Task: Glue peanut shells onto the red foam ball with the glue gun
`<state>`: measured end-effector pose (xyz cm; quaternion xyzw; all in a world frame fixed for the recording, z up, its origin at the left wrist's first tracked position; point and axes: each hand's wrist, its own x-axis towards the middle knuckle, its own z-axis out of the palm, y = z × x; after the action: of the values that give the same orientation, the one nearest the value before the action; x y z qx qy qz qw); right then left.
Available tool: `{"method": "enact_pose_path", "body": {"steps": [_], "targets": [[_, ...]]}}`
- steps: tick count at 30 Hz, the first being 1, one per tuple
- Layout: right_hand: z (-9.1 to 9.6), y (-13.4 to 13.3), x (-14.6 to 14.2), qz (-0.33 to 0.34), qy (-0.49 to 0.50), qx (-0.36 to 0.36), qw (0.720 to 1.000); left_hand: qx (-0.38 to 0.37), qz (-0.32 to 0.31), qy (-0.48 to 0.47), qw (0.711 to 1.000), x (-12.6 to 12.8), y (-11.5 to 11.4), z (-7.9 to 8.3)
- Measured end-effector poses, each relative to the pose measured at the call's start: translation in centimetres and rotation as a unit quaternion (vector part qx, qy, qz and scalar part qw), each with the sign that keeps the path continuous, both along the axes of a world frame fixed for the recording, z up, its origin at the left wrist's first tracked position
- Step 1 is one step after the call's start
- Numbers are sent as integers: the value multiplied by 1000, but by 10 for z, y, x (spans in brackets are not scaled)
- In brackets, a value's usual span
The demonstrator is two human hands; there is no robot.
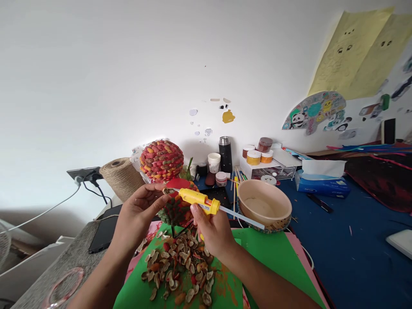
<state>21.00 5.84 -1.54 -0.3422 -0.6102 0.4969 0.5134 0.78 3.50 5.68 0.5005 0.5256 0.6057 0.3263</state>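
Observation:
My right hand [214,231] is wrapped round a yellow hot glue gun [196,198], its nozzle pointing left. A clear glue stick [243,217] sticks out of the gun's rear. Between the fingertips of my left hand [141,206] is a peanut shell [168,191], held at the nozzle tip. Behind the hands stands a red and green object covered in shells [175,210], partly hidden by them. Below, many loose peanut shells [180,262], some painted red or orange, lie on green paper [131,292].
A shell-covered red and yellow ball [162,161] and a twine spool [120,178] stand at back left. To the right is a beige bowl [265,199]. Paint jars [254,157], a black thermos [225,154] and a tissue pack [322,182] stand farther back. A phone [104,231] lies left.

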Motion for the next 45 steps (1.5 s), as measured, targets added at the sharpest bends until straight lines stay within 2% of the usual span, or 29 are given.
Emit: {"method": "enact_pose_path", "body": {"steps": [18, 37, 45], "targets": [[0, -1, 0, -6, -1, -8, 1000, 8, 0, -14, 1000, 0, 0, 1], [1, -1, 1, -6, -7, -24, 1000, 11, -2, 9, 1000, 3, -2, 4], [2, -1, 1, -5, 1, -21, 1000, 7, 17, 34, 999, 1, -2, 2]]}}
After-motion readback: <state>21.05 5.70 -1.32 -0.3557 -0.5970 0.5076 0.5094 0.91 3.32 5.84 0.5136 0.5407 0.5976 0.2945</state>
